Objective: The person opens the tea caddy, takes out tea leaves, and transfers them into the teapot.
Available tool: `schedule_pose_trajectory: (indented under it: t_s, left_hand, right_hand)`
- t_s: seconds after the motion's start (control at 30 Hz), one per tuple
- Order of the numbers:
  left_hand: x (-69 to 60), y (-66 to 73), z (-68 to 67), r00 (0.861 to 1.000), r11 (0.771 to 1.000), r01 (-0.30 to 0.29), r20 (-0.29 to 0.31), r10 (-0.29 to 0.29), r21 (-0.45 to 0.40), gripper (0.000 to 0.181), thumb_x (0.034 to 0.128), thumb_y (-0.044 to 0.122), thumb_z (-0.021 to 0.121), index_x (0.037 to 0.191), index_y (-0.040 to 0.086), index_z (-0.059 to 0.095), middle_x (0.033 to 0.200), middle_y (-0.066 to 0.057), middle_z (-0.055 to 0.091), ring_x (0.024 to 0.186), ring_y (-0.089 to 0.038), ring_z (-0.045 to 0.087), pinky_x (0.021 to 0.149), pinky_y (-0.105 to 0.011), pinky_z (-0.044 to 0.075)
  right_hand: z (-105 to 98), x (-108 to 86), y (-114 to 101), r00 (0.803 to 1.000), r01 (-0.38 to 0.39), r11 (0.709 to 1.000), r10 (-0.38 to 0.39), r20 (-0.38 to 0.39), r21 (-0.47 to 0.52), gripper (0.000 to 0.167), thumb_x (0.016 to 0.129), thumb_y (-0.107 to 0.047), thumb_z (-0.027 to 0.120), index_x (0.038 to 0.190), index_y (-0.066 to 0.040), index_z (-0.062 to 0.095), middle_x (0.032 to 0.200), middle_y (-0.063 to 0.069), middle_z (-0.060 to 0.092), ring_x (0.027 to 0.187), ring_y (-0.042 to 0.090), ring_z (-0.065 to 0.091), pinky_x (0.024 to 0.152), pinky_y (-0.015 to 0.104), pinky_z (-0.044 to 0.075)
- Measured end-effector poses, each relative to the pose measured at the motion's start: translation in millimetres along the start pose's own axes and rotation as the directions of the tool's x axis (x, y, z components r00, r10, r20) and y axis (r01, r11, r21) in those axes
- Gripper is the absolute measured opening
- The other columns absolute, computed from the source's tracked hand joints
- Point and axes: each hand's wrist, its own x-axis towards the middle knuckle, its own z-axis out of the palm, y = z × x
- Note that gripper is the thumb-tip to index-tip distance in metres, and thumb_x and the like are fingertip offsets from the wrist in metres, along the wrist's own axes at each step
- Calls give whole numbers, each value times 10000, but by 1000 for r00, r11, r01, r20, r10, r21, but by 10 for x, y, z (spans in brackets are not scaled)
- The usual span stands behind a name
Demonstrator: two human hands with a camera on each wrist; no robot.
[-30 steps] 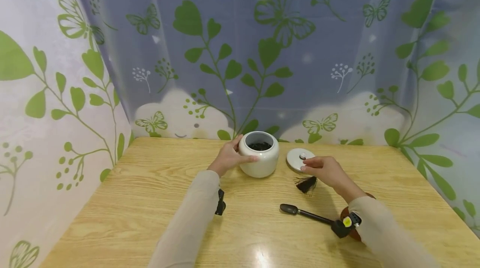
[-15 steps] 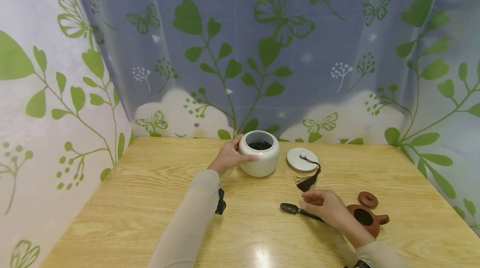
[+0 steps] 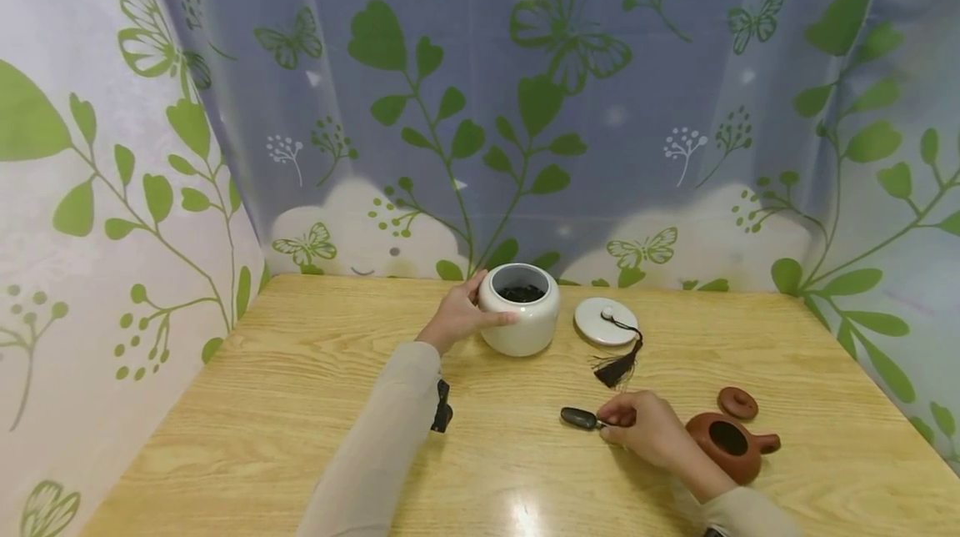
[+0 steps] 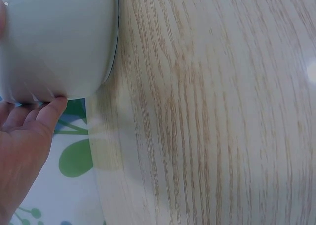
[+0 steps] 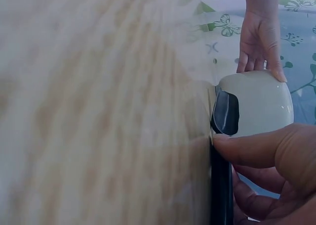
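Note:
A white ceramic jar point(image 3: 519, 328) stands uncovered near the back of the table, dark leaf-like bits inside. My left hand point(image 3: 461, 316) holds its left side, thumb across the front; in the left wrist view the fingertips point(image 4: 54, 109) touch the glazed wall. Lower right, my right hand point(image 3: 648, 429) pinches the handle of a black tea scoop point(image 3: 579, 418) just behind its bowl. The scoop lies at table level, bowl pointing left. In the right wrist view its dark handle point(image 5: 221, 185) runs between thumb and fingers; in the head view the hand hides most of it.
Right of the jar lies its white lid point(image 3: 600, 327) with a dark tassel point(image 3: 617, 368). A brown teapot point(image 3: 705, 429) stands uncovered beside my right wrist, its small lid point(image 3: 738, 404) behind it. Patterned curtain point(image 3: 480, 145) rises along the table's back edge.
My right hand has left the white lid, come toward the front of the table and taken hold of the tea scoop's handle. My left hand has stayed on the jar.

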Motion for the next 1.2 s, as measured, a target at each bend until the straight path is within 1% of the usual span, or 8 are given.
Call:
schedule_pose_trajectory:
  t_s: [0.27,0.4,0.53,0.67,0.8,0.97,1.07,1.2]
  left_hand:
    - [15,-17,18,1000,1000,-14,-6,14,0,1060,705,238,873,1519,32,226,1570,-92,239,1399,-214,327,1121,-353,315]
    - [10,-20,29,1000,1000,-7,-1,7,7,1063,713,247,867,1525,42,212,1568,-89,247,1400,-207,325,1121,-345,315]
    - [-4,-10,27,1000,1000,-2,-11,2,9,1061,712,239,868,1526,52,213,1566,-89,249,1396,-205,333,1119,-344,318]
    - [-8,1,12,1000,1000,-9,-9,9,7,1056,716,240,865,1526,50,215,1569,-98,238,1394,-214,335,1121,-356,316]
    - [-9,4,11,1000,1000,-9,0,9,2,1061,718,244,863,1528,50,205,1555,-107,274,1379,-217,363,1115,-362,326]
    - [-14,5,18,1000,1000,-5,6,5,-5,1063,724,243,859,1530,51,193,1551,-106,286,1377,-223,367,1114,-373,331]
    - [-12,1,16,1000,1000,0,0,0,-5,1059,724,241,859,1530,52,198,1558,-104,269,1389,-227,347,1117,-373,325]
    - [8,-11,12,1000,1000,3,-4,-3,0,1062,717,240,864,1529,55,205,1561,-98,264,1399,-219,328,1124,-355,311]
  right_hand:
    - [85,115,-55,998,57,998,-58,-4,-33,124,788,-88,772,901,-65,729,770,-23,633,694,79,554,594,214,457]
    - [149,218,-125,996,90,995,-90,7,-31,115,782,-73,774,888,-54,732,762,-20,640,695,87,555,602,215,459]
    - [235,324,-204,991,134,990,-134,5,-47,103,779,-74,779,870,-60,734,752,-29,643,686,67,549,603,206,456]
    - [306,384,-264,989,146,988,-147,-11,-58,110,768,-79,786,867,-68,738,741,-43,642,668,48,542,594,197,447]
    - [302,377,-275,992,124,992,-124,-4,-34,129,776,-94,785,888,-57,735,762,-28,659,682,68,563,598,204,459]
    - [210,290,-226,998,67,998,-66,13,-19,160,799,-133,778,921,-42,728,783,-5,658,694,103,569,588,225,469]
    - [153,225,-192,999,34,999,-33,11,-30,171,797,-149,781,923,-47,727,778,-7,646,690,107,565,580,228,467]
    - [94,145,-149,999,32,997,-32,3,-72,161,779,-151,797,897,-70,723,775,-17,636,700,100,563,596,232,463]
